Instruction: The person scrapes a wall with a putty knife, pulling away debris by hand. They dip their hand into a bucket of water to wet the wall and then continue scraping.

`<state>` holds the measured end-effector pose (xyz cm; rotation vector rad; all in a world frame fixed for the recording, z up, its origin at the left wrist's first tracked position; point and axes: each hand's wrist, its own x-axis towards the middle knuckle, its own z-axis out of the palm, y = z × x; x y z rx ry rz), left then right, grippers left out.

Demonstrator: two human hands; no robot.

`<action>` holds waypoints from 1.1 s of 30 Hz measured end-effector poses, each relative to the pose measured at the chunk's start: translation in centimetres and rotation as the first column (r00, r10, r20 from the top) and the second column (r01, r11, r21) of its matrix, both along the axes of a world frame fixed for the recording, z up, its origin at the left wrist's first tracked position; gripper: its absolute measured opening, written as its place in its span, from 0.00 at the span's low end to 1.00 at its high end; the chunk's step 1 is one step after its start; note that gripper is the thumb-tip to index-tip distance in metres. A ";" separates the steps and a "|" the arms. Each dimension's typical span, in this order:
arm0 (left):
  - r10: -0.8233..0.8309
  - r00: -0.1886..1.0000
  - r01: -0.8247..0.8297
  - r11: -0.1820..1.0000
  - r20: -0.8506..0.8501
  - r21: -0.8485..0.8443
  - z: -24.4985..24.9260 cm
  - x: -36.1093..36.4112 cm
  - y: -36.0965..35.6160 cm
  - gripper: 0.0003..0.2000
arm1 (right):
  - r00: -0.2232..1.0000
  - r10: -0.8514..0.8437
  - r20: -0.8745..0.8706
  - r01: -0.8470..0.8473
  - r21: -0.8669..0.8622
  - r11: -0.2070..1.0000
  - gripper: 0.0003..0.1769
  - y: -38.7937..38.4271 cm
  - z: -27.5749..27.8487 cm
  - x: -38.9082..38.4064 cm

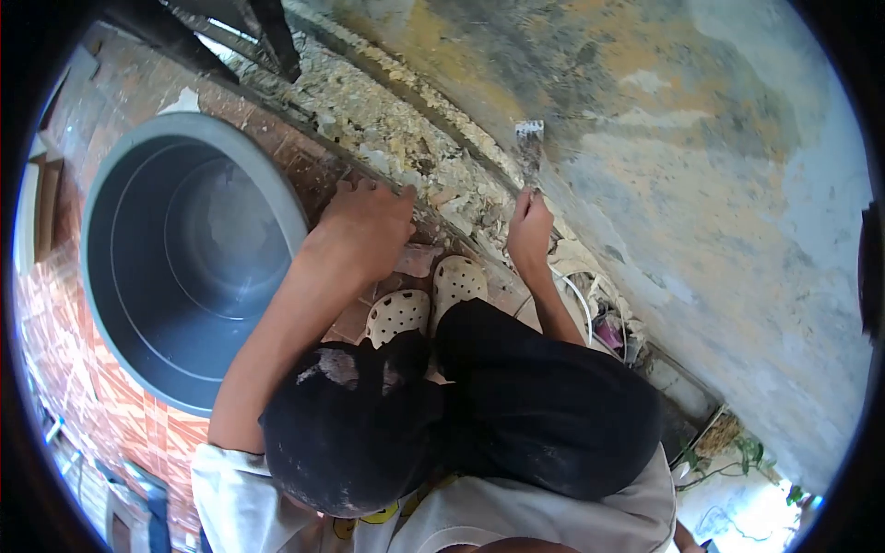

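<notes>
A patchy wall [701, 184] borders pale rubble [369, 106], a grey tub [138, 249] nearby. The left hand [361, 229] is between tub and rubble, its grip impossible to tell; the right hand [531, 229] is closed around a scraper [529, 143], blade at the wall

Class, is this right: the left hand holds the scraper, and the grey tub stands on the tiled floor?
Wrong hand: in the head view, the right hand holds the scraper; the grey tub stands on the tiled floor.
</notes>
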<state>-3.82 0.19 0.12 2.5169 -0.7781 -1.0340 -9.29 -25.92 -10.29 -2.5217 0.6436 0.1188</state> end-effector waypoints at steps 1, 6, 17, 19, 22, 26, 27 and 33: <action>-0.029 0.999 0.029 0.999 0.013 0.013 -0.2 -0.1 -0.1 0.23 | 1.000 0.006 0.023 -0.006 -0.010 1.000 0.21 -0.2 -0.1 -0.1; 0.014 1.000 -0.014 1.000 -0.017 0.011 0.1 0.2 -0.3 0.23 | 0.978 0.081 0.192 -0.059 -0.118 0.991 0.20 -0.3 -1.8 0.0; 0.022 1.000 -0.023 1.000 -0.021 -0.021 -0.3 -0.1 -0.2 0.23 | 0.997 0.059 0.054 -0.059 -0.005 0.998 0.20 0.6 -1.1 1.1; 0.047 0.998 -0.044 0.996 0.039 -0.078 -0.7 -0.4 -0.1 0.21 | 0.988 0.135 -0.077 -0.145 -0.145 0.979 0.20 -0.8 0.0 2.8; 0.052 0.996 -0.044 0.992 0.066 -0.116 -0.8 -0.4 0.0 0.20 | 0.950 0.312 -0.030 -0.314 -0.065 0.947 0.21 -1.5 0.0 4.4; 0.035 0.999 -0.034 0.997 0.005 -0.071 -0.2 -0.1 -0.1 0.20 | 0.989 0.149 0.003 -0.148 -0.051 0.988 0.20 -0.3 -0.5 1.5; 0.024 0.999 -0.025 0.999 -0.028 -0.041 0.2 0.1 -0.2 0.22 | 0.994 0.111 -0.008 -0.111 -0.035 0.993 0.20 -0.7 -0.1 0.2; 0.015 0.999 -0.015 1.000 -0.050 -0.001 0.0 0.1 -0.1 0.22 | 0.996 0.085 0.033 -0.083 -0.040 0.996 0.19 -0.6 -0.6 1.5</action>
